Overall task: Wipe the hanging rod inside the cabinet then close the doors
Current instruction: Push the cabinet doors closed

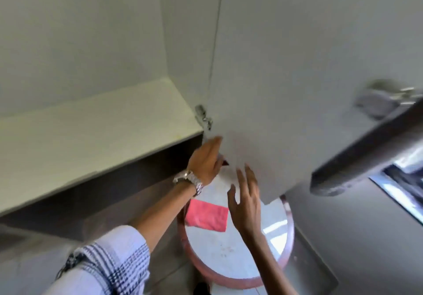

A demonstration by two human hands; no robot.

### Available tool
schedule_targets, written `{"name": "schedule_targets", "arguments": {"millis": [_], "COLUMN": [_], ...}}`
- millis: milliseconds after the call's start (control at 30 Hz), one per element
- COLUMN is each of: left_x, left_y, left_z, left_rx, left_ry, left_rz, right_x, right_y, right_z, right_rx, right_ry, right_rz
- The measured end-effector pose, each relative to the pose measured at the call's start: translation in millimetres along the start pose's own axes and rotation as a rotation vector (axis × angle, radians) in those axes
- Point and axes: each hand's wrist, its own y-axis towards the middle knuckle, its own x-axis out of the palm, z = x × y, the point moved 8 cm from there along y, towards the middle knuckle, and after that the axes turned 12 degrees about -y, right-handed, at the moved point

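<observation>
Head view, looking down into the cabinet corner; much of the frame is motion-blurred.

Cabinet door (286, 77): flat, smooth, pale grey panel, swung open across the middle and right of the view. Its dark edge band (366, 148) runs diagonally at right. A round metal hinge cup (377, 99) sits near that edge, blurred. A second small metal hinge (202, 116) shows where the door meets the cabinet side.

Cabinet interior (80, 31): plain matte grey walls. Below them a pale cream shelf (91, 130), flat, with a dark brown front underneath. The hanging rod cannot be made out anywhere in this view.

Left hand (206, 159): reaching up to the door's lower corner, fingers partly tucked behind the panel's edge, so whether they grip it cannot be told. A small dark red thing shows at the fingertips, too blurred to identify. A metal link watch (188, 179) circles the wrist; a checked blue-and-white sleeve (109, 265) is pushed up the forearm.

Right hand (246, 203): empty, fingers spread and straight, palm toward the door's face, just beside it; contact not clear.

Below the hands: a round stool (251, 260) with a glossy whitish top and pink rim. A pink cloth (207, 214), folded into a soft rectangle, lies flat on the stool top, apart from both hands.
</observation>
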Motion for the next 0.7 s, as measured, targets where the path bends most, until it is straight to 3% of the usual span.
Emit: {"name": "schedule_targets", "arguments": {"millis": [67,133,200,267,367,467,600,700], "left_x": [-61,-111,-150,-170,-179,-185,-221,-269], "left_y": [31,51,54,50,38,18,-19,-50], "left_z": [106,204,295,361,409,413,379,335], "left_rx": [0.282,0.54,0.795,0.931,0.932,0.905,0.875,0.778], "left_ry": [-0.039,-0.035,0.027,0.128,0.252,0.251,0.244,0.329], "left_rz": [0.161,0.291,0.397,0.449,0.454,0.525,0.753,0.962], "right_x": [-84,-144,-181,-196,-216,-221,-207,-183], "right_y": [15,38,67,91,95,78,50,47], "right_z": [2,14,22,20,20,5,-46,-110], "right_rx": [0.106,0.25,0.37,0.439,0.461,0.417,0.291,0.09], "right_ry": [0.046,0.099,0.172,0.27,0.32,0.333,0.362,0.367], "right_rz": [0.326,0.53,0.527,0.421,0.432,0.47,0.477,0.454]}}
